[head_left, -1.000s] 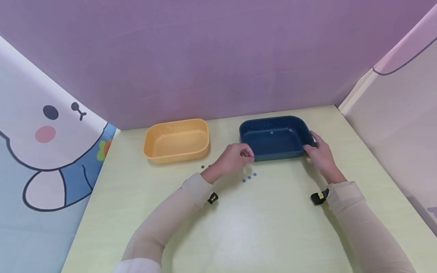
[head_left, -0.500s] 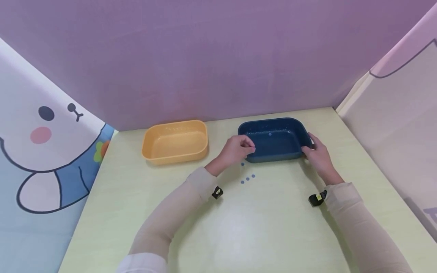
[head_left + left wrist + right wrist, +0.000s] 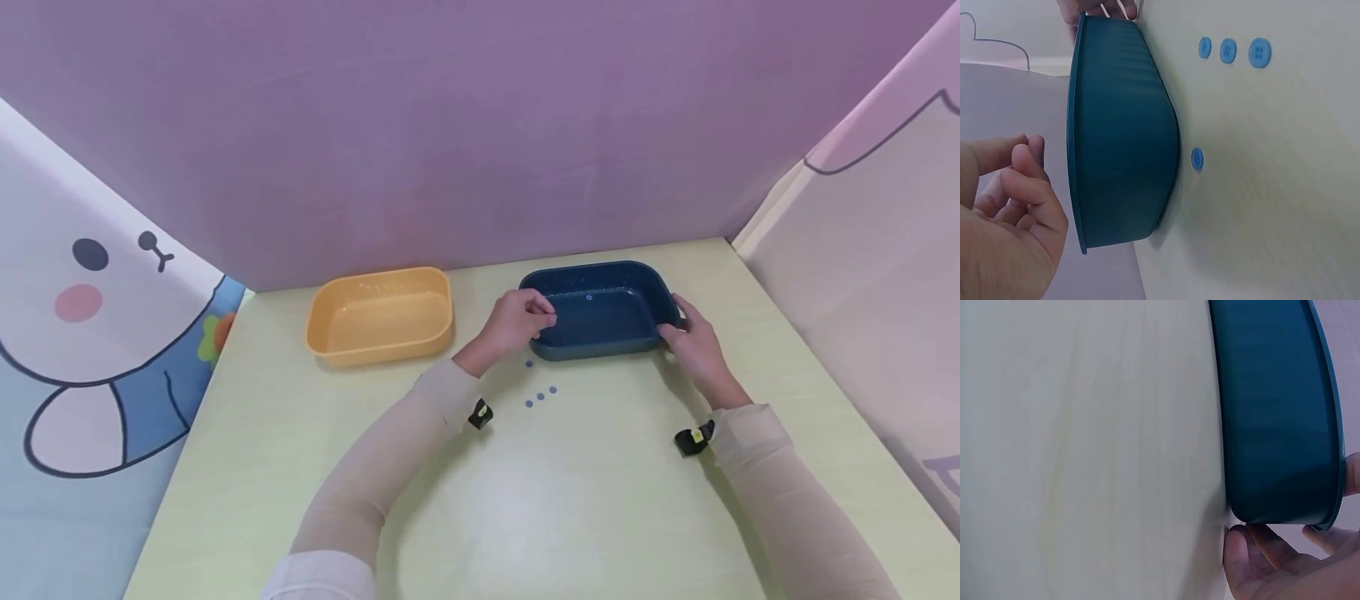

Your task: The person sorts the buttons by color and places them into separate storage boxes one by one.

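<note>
My left hand (image 3: 517, 319) is over the near left corner of the dark blue tray (image 3: 600, 348), thumb and forefinger pinched together on a small blue button that the fingertips mostly hide. In the left wrist view, that hand (image 3: 1019, 219) is beside the tray's rim. My right hand (image 3: 696, 346) grips the tray's right end, thumb at the rim and other fingers against the outside. One blue button (image 3: 588, 297) lies inside the tray. Several more lie on the table in front: a lone button (image 3: 1197, 159) close to the tray and a row including this button (image 3: 1228, 50).
A yellow tray (image 3: 378, 354) stands left of the blue one on the pale table (image 3: 570, 492). A purple panel (image 3: 480, 142) rises behind both trays. Printed side panels (image 3: 67, 433) flank the table.
My left hand has moved up from the tray's near edge to over its left corner, uncovering the lone button. Its sleeve now covers two dark discs near the yellow tray. The right hand keeps its grip.
</note>
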Demonstrator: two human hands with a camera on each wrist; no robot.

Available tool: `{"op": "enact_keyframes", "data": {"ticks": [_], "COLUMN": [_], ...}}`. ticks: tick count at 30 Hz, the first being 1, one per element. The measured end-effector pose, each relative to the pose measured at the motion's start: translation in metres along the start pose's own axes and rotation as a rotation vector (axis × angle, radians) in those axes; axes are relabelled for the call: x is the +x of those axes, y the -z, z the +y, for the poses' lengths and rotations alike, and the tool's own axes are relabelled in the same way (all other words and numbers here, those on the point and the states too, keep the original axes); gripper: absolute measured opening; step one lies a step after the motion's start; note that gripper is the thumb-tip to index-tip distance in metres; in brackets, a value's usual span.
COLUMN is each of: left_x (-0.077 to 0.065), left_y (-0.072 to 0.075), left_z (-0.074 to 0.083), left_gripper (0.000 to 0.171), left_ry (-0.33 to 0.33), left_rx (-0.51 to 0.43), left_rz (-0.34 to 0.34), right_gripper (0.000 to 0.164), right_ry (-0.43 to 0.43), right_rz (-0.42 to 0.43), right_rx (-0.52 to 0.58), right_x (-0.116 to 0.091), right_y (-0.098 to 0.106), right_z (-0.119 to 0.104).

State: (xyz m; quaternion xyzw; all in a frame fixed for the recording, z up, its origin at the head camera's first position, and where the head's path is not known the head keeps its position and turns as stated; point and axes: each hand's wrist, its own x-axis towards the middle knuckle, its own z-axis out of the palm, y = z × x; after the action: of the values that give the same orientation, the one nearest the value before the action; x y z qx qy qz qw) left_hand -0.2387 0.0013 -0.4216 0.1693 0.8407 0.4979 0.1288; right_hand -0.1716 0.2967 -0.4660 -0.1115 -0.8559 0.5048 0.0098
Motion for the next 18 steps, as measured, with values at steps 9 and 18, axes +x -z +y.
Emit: {"op": "enact_keyframes", "data": {"ticks": [9, 18], "left_x": [0.006, 0.016], "left_y": [0.002, 0.002], "left_z": [0.003, -0.001], "left_gripper": [0.005, 0.005], "left_ry": [0.015, 0.028], "left_rx": [-0.009, -0.018], "left_rz": [0.004, 0.014], "right_gripper": [0.067, 0.067], "right_ry": [0.024, 0.023], "right_rz": [0.019, 0.02], "right_rx": [0.008, 0.019], "right_x": [0.0, 0.001], "right_y": [-0.001, -0.003], "right_z": [0.001, 0.004]}}
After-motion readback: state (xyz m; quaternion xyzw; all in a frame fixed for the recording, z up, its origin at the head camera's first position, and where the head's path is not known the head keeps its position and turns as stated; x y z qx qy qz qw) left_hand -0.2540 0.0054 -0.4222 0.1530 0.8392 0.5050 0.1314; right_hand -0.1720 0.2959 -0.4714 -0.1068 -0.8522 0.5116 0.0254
